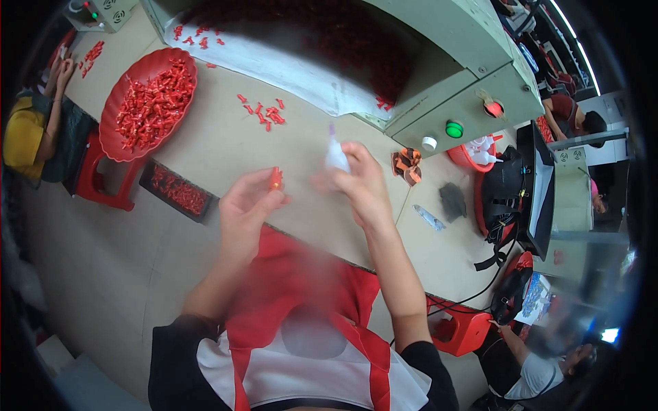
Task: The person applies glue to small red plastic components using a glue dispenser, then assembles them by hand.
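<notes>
Left hand (248, 200): pinched nearly together at thumb and forefinger, gripping a small glossy red piece (276, 175) with a yellow spot.
Right hand (360, 179): curled around a white squeeze bottle (336, 157) with a thin purple nozzle (332, 129), pointed toward 12 o'clock; fingertips partly blurred.
Red piece: held above the pale tabletop (301, 147), between 7 and 8 o'clock from the nozzle, not touching it.
Toward 11 o'clock from the hands: loose red pieces (260, 109), scattered.
Toward 10: scalloped red bowl (110, 137), heaped with similar pieces.
Toward 9: long black tray (168, 199), also filled with red pieces.
Toward 1: pale green metal machine (425, 113) with a round green button (454, 129).
</notes>
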`<state>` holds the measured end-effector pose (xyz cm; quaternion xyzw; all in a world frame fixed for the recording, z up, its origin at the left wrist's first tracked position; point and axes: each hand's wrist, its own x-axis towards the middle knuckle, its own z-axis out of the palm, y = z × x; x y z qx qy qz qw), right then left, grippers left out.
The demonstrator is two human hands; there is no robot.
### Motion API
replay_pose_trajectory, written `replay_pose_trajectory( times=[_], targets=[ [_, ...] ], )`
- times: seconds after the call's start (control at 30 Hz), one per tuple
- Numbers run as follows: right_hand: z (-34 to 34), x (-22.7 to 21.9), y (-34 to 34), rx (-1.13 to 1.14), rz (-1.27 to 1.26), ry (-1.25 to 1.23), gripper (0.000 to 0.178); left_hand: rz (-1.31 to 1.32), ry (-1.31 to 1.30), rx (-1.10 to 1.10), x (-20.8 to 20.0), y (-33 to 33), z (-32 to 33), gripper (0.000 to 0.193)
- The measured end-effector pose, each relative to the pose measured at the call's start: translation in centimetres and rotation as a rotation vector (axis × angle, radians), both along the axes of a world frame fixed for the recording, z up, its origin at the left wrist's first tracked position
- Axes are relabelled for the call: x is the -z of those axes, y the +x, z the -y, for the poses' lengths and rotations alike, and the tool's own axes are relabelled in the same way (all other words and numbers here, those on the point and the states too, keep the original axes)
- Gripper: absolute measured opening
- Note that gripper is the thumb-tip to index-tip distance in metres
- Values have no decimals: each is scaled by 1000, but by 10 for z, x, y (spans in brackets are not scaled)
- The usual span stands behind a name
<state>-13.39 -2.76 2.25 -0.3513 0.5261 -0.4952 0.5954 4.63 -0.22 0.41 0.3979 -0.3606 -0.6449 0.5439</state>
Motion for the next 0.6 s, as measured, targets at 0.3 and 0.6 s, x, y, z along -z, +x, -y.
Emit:
replay_pose_trajectory(
  times=[0.3, 0.6],
  targets=[
    [108, 37, 41, -241, -1219, -414, 15, -24, 6, -75, 3, 32, -3, 29],
    [55, 10, 25, -188, -197, -51, 16, -69, 21, -36, 7, 27, 5, 30]
  ],
)
